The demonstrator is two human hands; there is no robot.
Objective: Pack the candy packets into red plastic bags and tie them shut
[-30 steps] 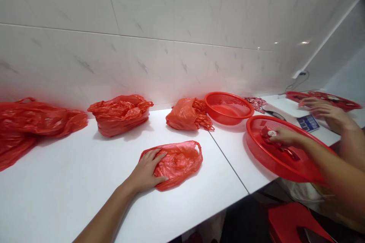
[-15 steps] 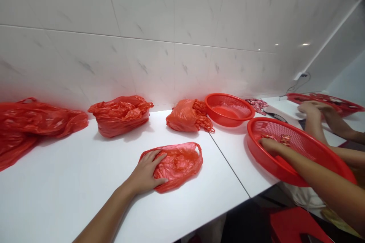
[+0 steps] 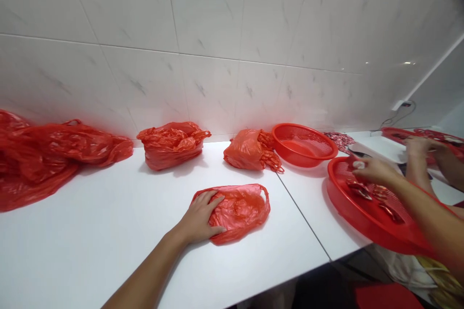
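Note:
My left hand (image 3: pixel 201 219) rests on the left edge of a red plastic bag (image 3: pixel 241 212) lying with its mouth up on the white table. Its fingers are spread, the tips just inside the bag and the thumb along the near rim. On the right, my right hand (image 3: pixel 373 171) is closed on a small red packet (image 3: pixel 355 163), partly covered by the fingers, above the far left rim of a large red plastic basket (image 3: pixel 348 210). Several shiny red wrapped packets (image 3: pixel 380 192) lie in that basket.
Along the tiled wall stand a filled red bag (image 3: pixel 172 147), a knotted red bag (image 3: pixel 246 149) and a smaller red basket (image 3: pixel 290 152). A heap of red bags (image 3: pixel 54 154) lies at left. Another person's hands (image 3: pixel 422 147) work at far right. A seam crosses the table.
My right hand has risen from inside the large basket to its rim, now with a red packet. The view has swung left; my left hand stays on the bag.

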